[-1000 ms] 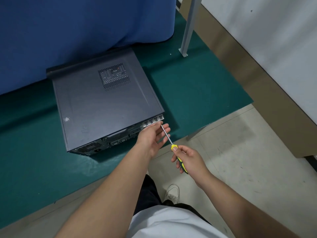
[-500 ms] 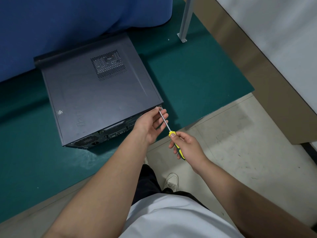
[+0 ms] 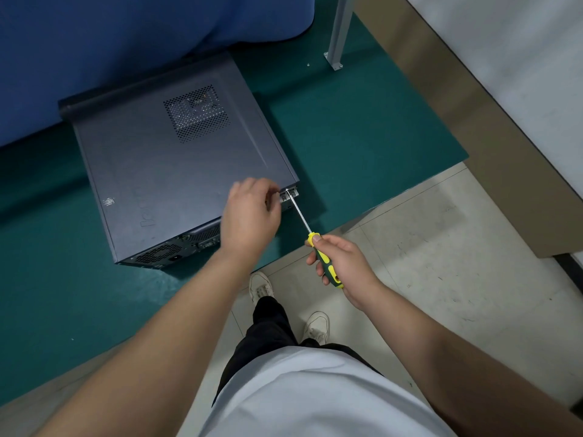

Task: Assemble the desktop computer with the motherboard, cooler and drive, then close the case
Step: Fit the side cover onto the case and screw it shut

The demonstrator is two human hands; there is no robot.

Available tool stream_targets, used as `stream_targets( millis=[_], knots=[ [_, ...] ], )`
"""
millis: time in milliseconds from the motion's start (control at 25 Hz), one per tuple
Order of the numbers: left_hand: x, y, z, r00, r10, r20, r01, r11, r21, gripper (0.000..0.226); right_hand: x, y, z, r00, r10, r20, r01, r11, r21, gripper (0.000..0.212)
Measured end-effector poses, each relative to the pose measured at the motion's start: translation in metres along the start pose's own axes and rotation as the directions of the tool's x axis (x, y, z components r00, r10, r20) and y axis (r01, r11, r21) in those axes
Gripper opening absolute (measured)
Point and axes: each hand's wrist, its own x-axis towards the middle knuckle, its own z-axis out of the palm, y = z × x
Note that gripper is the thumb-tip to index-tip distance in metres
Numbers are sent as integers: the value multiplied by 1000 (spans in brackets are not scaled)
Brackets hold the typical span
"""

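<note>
A closed desktop computer case (image 3: 176,171) is lying flat on the green surface (image 3: 347,127). The left hand (image 3: 249,216) is resting, fingers curled, seemingly empty, at its rear corner, while the right hand (image 3: 344,266) is gripping a yellow-green screwdriver (image 3: 326,266), tip at that corner.

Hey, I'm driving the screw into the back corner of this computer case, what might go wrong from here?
1. The screwdriver meets the case corner at a slant, so the tip may slip off the screw.
2. The left hand sits right beside the tip; a slip could jab its fingers.
3. The case lies near the edge of the green mat, and the right hand pushing could shift it.
</note>
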Motion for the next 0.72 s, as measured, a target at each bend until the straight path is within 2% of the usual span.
stream_targets(
  millis=[40,80,160,200,320,400,480,640,720],
  knots=[
    [6,-8,-4,991,130,11,-130,978,165,28,-1,-2,-1,1000,20,16,-20,999,29,25],
    [15,-18,-7,979,175,99,-197,938,285,44,-1,-3,-2,999,34,32,-35,998,49,24],
    [30,-33,-9,944,120,307,-254,857,448,64,-1,-4,-5,998,46,45,-49,997,62,24],
    [34,-40,-7,929,102,355,-276,832,482,66,-1,-3,-6,998,44,41,-46,997,55,25],
    [31,-52,4,939,147,309,-296,803,517,62,1,2,-6,1000,13,14,-13,1000,21,34],
    [31,-54,9,944,188,270,-309,790,530,62,3,4,-7,1000,9,0,-9,999,43,31],
    [31,-56,10,947,210,243,-312,779,543,62,5,4,-9,999,38,1,-38,998,58,29],
    [31,-57,12,947,234,218,-317,783,535,62,5,-2,-7,992,120,49,-125,984,126,42],
    [29,-57,12,948,239,211,-316,783,535,62,1,-3,-3,993,114,35,-117,983,141,37]
  ],
)
